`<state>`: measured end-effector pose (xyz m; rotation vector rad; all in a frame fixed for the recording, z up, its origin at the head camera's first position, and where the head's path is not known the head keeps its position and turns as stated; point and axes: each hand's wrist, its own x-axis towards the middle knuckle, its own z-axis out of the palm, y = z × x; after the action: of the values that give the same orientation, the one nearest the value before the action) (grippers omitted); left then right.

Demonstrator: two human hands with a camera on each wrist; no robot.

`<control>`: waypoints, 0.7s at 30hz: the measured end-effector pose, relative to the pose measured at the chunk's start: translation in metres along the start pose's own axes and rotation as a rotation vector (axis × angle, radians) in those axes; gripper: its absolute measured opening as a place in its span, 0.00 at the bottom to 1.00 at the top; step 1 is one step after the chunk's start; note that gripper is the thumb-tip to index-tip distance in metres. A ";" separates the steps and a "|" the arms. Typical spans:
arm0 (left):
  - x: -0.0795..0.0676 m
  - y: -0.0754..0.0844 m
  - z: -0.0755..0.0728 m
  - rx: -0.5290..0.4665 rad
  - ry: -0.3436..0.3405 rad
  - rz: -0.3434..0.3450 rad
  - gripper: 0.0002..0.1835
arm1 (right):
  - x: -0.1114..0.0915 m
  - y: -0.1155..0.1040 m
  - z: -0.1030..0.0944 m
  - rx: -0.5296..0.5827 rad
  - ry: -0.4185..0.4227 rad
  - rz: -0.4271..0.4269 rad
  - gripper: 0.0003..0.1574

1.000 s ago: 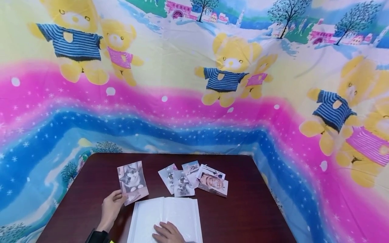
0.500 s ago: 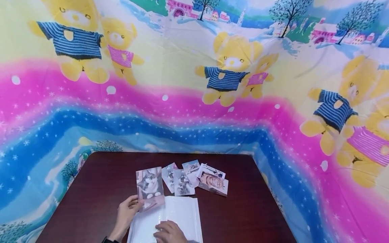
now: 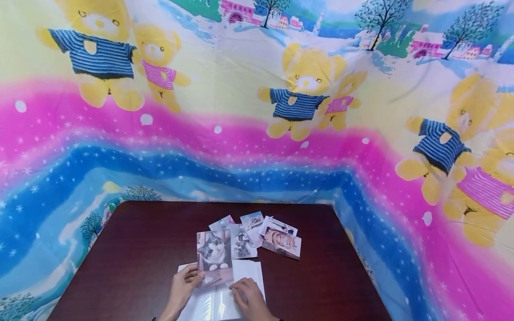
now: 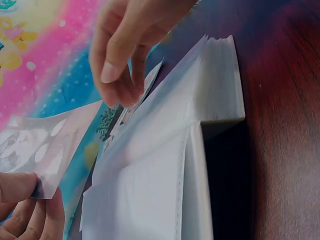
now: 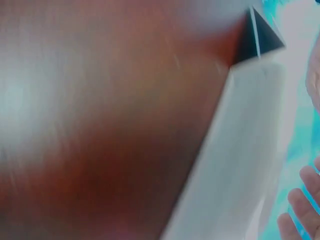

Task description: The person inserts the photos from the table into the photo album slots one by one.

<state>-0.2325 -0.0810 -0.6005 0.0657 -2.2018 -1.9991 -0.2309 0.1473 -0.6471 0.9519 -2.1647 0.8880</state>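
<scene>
While the left hand (image 3: 183, 289) pinches the cat photo (image 3: 215, 255) near its near-left corner above the album's (image 3: 248, 269) far edge, the right hand (image 3: 252, 298), fingers loosely bent, holds nothing; that corner grip could let the photo swing or crease

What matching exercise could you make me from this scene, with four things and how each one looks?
1. Left hand
2. Album
3. Table
4. Loose photos

A. Dark reddish-brown
B. Overlapping, on the far side of the album
C. Pinching a cat photo
D. Lying open, with whitish pages

Pairs: 1-C, 2-D, 3-A, 4-B
</scene>
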 end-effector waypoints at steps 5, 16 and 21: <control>-0.005 0.000 0.007 -0.014 -0.045 0.047 0.13 | 0.010 0.011 -0.019 0.188 -0.008 0.261 0.09; -0.012 0.000 0.030 0.095 -0.143 0.029 0.10 | 0.029 0.021 -0.037 0.759 -0.137 0.768 0.18; -0.012 0.000 0.035 0.120 -0.187 0.044 0.11 | 0.032 0.020 -0.038 0.741 -0.127 0.800 0.15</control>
<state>-0.2262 -0.0448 -0.6052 -0.1604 -2.4127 -1.9191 -0.2551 0.1746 -0.6073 0.3971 -2.3730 2.1570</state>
